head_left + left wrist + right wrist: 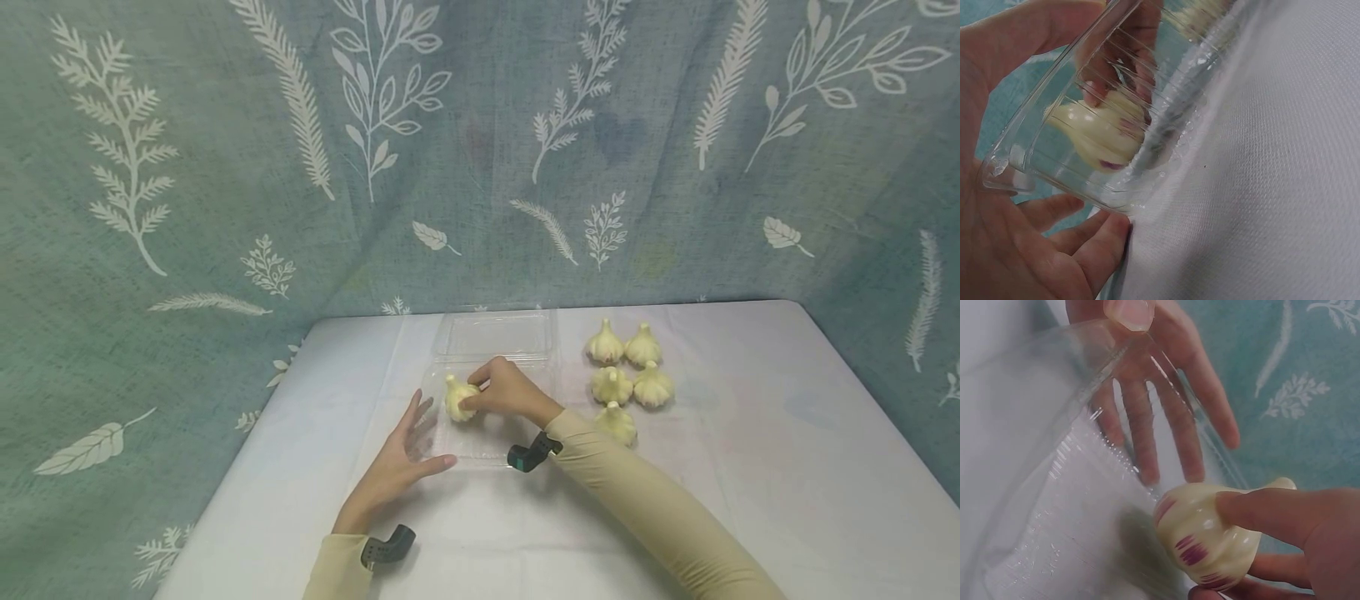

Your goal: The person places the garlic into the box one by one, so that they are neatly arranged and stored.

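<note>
My right hand (510, 390) pinches a garlic bulb (457, 398) between thumb and fingers, inside the left part of a clear plastic container (487, 450). Purple streaks mark the cream bulb (1200, 540) in the right wrist view. My left hand (397, 461) spreads its fingers along the container's left side, thumb at the near corner. Through the clear wall (1054, 150) in the left wrist view, the bulb (1100, 131) shows tipped on its side. The container's lid (495, 335) lies folded back behind it.
To the right of the container, several more garlic bulbs (611, 386) stand grouped on the white-covered table (750, 433). A green leaf-patterned curtain (480, 167) hangs behind the table and along its sides.
</note>
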`<act>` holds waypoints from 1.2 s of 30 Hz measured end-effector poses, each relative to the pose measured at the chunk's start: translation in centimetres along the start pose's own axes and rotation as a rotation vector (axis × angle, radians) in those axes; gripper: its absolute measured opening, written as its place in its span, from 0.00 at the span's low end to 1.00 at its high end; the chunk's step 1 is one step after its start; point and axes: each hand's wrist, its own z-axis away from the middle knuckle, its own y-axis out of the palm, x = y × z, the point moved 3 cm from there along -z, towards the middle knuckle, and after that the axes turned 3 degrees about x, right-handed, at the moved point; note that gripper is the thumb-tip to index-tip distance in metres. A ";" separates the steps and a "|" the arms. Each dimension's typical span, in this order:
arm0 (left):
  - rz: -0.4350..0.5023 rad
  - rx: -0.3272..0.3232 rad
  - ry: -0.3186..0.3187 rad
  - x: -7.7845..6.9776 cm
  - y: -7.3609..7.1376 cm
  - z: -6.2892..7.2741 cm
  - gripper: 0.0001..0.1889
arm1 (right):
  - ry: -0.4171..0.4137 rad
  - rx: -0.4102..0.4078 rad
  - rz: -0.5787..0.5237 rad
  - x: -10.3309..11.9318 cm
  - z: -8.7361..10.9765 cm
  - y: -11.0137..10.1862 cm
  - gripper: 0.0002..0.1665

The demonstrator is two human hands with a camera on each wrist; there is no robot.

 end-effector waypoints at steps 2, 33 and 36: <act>0.000 -0.001 0.001 0.0 0.0 0.0 0.64 | -0.003 0.000 0.002 0.0 0.0 0.0 0.21; -0.017 0.016 0.004 -0.1 -0.2 -0.1 0.64 | -0.004 -0.031 0.037 0.6 -0.7 0.7 0.14; -0.014 0.011 0.000 0.1 -0.2 0.0 0.64 | -0.006 -0.030 0.033 0.6 -0.8 0.9 0.12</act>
